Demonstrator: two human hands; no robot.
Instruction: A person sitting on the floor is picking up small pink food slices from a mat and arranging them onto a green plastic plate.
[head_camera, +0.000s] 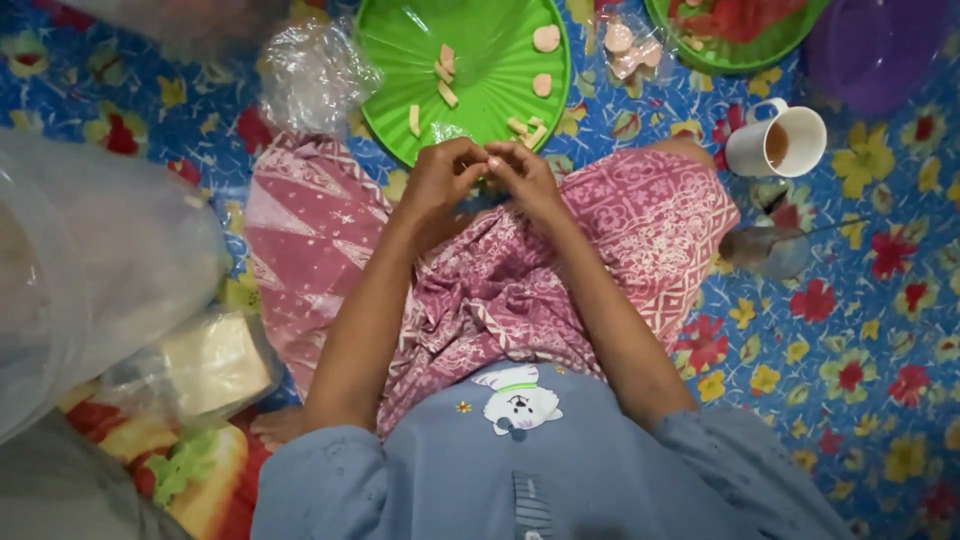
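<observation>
I sit cross-legged on a flowered mat, a pink patterned cloth (480, 290) over my legs. My left hand (440, 178) and my right hand (523, 176) meet just in front of a round green plate (490, 95), fingertips pinched together on a small piece I cannot make out. The plate holds several pale strips and round pink sausage slices (546, 38). Both hands hover over its near rim.
A crumpled clear plastic bag (312, 75) lies left of the plate. A white mug (778, 140) with brown drink and a metal lid (768, 250) sit at the right. A second green plate (740, 35), a purple bowl (875, 45) and bagged food (200, 370) surround me.
</observation>
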